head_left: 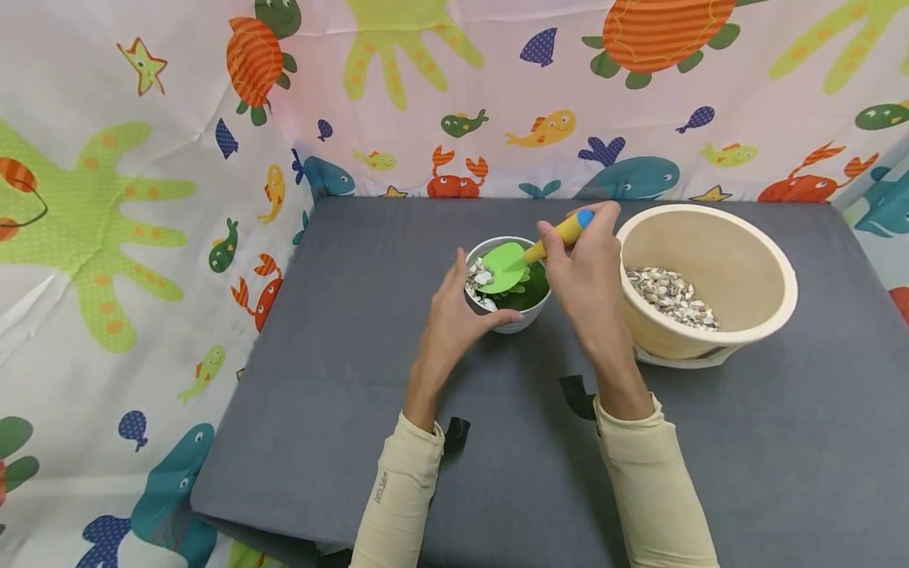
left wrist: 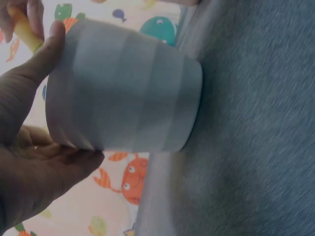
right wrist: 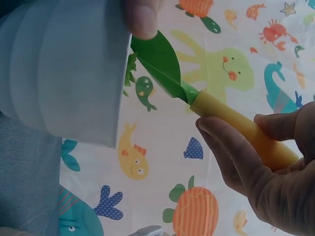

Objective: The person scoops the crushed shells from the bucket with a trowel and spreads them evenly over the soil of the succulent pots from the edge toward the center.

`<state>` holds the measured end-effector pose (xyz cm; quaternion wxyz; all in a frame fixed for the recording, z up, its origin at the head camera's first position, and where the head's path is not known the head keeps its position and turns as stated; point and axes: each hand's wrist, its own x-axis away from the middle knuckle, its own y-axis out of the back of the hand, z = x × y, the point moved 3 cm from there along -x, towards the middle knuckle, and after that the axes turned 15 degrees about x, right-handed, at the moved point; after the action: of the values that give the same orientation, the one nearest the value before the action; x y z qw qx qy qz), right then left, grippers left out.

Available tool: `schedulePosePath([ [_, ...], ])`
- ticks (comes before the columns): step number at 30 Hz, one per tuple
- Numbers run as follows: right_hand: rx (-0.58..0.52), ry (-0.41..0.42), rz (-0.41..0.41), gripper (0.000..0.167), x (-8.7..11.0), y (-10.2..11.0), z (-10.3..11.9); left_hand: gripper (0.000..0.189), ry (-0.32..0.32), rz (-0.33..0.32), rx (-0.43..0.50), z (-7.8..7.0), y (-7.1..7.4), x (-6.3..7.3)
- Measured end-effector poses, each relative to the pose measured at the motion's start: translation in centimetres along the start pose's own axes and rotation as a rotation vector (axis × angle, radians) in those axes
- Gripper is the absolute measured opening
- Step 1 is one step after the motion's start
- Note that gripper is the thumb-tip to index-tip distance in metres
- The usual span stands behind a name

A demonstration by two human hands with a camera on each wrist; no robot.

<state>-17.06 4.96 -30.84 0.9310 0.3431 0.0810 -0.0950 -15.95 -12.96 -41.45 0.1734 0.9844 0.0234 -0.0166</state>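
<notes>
A small white ribbed pot point(left wrist: 128, 93) stands on the grey table, holding a green plant point(head_left: 525, 290) and some white pebbles point(head_left: 480, 276). My left hand point(head_left: 458, 312) grips the pot around its near left side, thumb and fingers near the rim. With my right hand point(head_left: 585, 272) I hold a toy trowel by its yellow handle point(right wrist: 236, 128). Its green blade point(head_left: 506, 268) reaches over the pot's mouth, above the leaves and beside the pebbles. Part of the plant is hidden under the blade.
Right of the pot stands a large cream tub point(head_left: 746, 276) with a heap of pebbles point(head_left: 671, 298) at its bottom. A printed sea-animal cloth point(head_left: 426, 71) hangs behind and to the left of the table point(head_left: 319, 355). Black straps point(head_left: 578, 396) show at the wrists.
</notes>
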Motion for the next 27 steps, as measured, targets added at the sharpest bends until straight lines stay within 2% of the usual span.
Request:
schedulePosePath([
  [8, 0.047, 0.026, -0.025, 0.044, 0.3, 0.0, 0.6, 0.132, -0.043, -0.091, -0.036, -0.3, -1.1, 1.1],
  [12, 0.076, 0.037, -0.042, 0.045, 0.6, 0.0, 0.9, 0.132, -0.05, -0.134, -0.091, -0.5, -1.6, 1.4],
  [16, 0.102, 0.049, -0.063, 0.045, 0.7, 0.0, 0.9, 0.133, -0.057, -0.148, -0.138, -0.6, -1.8, 1.5],
  [18, 0.1, 0.054, -0.072, 0.045, 0.6, 0.1, 0.9, 0.135, -0.06, -0.129, -0.127, -0.7, -1.6, 1.4],
  [21, 0.084, 0.06, -0.078, 0.046, 0.5, 0.4, 0.9, 0.139, -0.054, -0.065, -0.083, -0.5, -0.8, 0.9],
  [27, 0.085, 0.042, -0.042, 0.047, 0.4, 0.4, 1.0, 0.14, -0.08, 0.141, -0.002, 0.2, 0.5, -0.8],
])
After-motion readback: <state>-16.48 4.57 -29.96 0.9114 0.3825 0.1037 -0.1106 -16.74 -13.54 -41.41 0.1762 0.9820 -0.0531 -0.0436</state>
